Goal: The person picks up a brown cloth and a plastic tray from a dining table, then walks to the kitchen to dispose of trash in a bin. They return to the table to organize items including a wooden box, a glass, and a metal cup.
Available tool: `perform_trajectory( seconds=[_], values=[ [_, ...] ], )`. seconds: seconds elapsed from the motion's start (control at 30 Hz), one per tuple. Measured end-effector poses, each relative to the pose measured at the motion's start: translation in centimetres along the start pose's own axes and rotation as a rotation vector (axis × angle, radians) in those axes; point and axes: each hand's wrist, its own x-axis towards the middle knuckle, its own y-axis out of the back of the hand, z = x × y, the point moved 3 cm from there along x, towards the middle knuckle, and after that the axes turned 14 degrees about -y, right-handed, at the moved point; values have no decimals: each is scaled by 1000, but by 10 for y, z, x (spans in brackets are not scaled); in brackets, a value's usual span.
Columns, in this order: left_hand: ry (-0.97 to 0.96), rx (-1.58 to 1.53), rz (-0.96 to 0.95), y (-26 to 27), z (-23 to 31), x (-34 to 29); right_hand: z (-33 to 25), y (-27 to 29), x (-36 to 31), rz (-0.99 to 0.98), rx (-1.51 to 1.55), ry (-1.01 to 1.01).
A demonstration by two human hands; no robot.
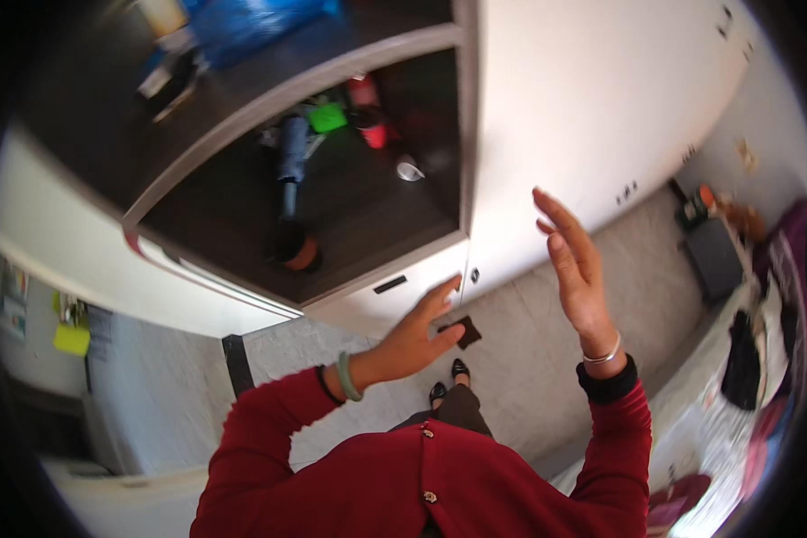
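So both my hands are up in front of me with nothing in them: my left hand (412,336) sits just below the middle of my view, fingers stretched toward 1 o'clock and thumb apart, and my right hand (576,264) is up at 3 o'clock, fingers loosely bent, palm bare. Closest stuff to the left one is the white drawer front with its black pull (390,284), at about 11 o'clock from that hand, and a small black door handle (473,275) at its 1 to 2 o'clock; can't tell if my fingertips touch the cabinet or just overlap it from up here. Behind the right one, toward 1 o'clock, is the tall white cabinet door (583,90). Progress-wise, I'd say nothing's in hand at this point: the drawer looks pushed in, and the dark shelf (359,215) at 10 to 11 o'clock has its things lying loose. There's what looks like a blue folding umbrella (293,152), a bright green item (327,117), a red-and-black thing (368,117) too blurry to name, and a shiny round piece (410,170). What's done versus left, honestly, one look doesn't settle. Further out, a blue plastic bag (251,27) at 11, my black shoes (460,368) on the grey tile at 5, a dark grey box (715,258) at 3, and some black cloth (741,363) between 3 and 4.
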Motion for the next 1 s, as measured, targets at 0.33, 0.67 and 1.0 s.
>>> perform_trajectory(
  seconds=[0.33, 0.67, 1.0],
  values=[
    [612, -32, -191, -150, -315, -102, 435, 14, -166, 383, -1, -841],
    [696, 313, -286, -185, -638, -158, 726, -84, -202, 308, 180, -1053],
    [661, 753, -536, -185, -831, -173, 940, -166, -190, 258, -141, -865]
  ],
)
